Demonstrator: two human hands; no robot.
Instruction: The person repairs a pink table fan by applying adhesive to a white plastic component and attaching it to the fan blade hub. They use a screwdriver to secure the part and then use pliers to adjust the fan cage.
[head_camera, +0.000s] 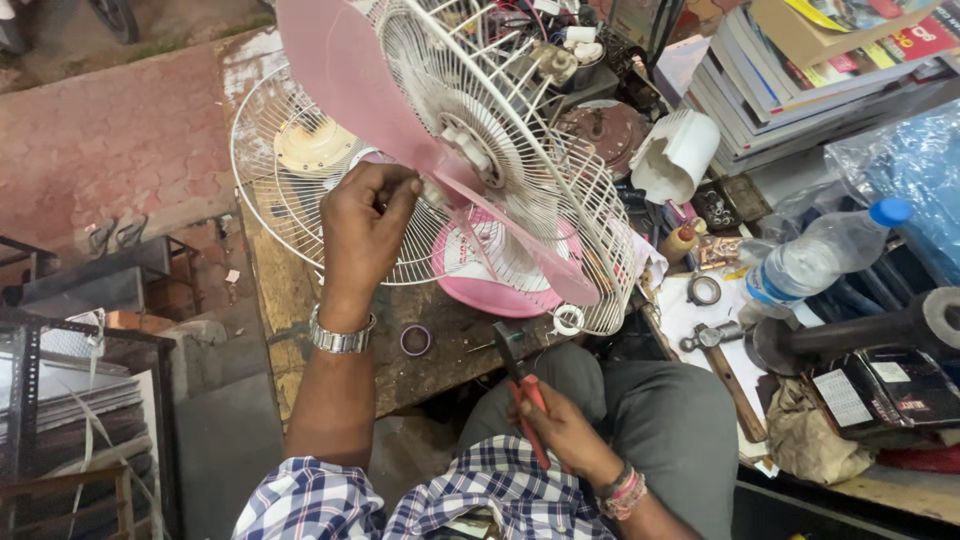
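A table fan stands on a worn wooden bench (290, 300), with a translucent pink blade (350, 80) mounted in a white wire rear guard (560, 170). My left hand (362, 225) pinches the small white hub cap (432, 190) at the blade's centre. A second white wire guard (270, 160) lies flat behind it. The fan's pink base (490, 290) rests under the guard. My right hand (560, 425) is lower, over my lap, closed around red-handled pliers (520, 385) whose dark jaws point up toward the bench edge.
A purple ring (416, 340) lies on the bench near its front edge. To the right are a clear water bottle (820, 255) with blue cap, a white plastic housing (675, 155), stacked books (810, 70), a roll of tape (704, 289) and small tools. Metal racks (70, 400) stand left.
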